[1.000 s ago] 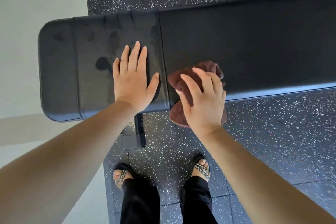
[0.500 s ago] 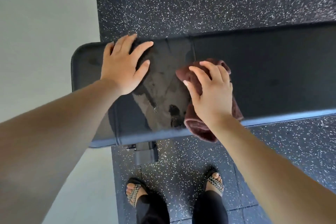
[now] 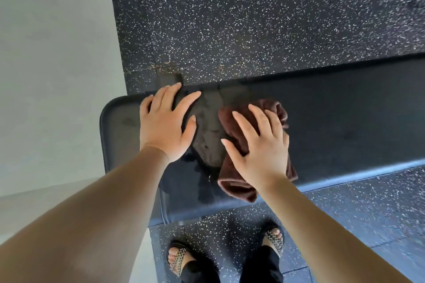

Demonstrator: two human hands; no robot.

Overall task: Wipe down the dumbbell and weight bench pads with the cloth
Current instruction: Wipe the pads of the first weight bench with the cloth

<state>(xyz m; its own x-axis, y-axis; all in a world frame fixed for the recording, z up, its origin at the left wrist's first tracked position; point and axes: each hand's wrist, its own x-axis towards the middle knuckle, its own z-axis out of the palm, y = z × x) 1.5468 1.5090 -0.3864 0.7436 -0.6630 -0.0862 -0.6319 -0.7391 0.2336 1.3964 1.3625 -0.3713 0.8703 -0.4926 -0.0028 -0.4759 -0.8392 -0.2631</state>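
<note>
Brown terry cloth (image 3: 236, 187) lies bunched on the black bench pad (image 3: 345, 126), near its rounded left end, with one fold hanging over the near edge. The right hand (image 3: 262, 151) presses down on it, fingers straight and spread, its grip flat rather than closed round the fabric. The left hand (image 3: 165, 126) rests palm-down on the pad just beside the cloth, its grip likewise spread, holding nothing. A damp patch (image 3: 209, 135) shows between the hands. Speckled rubber floor (image 3: 253, 18) lies below.
</note>
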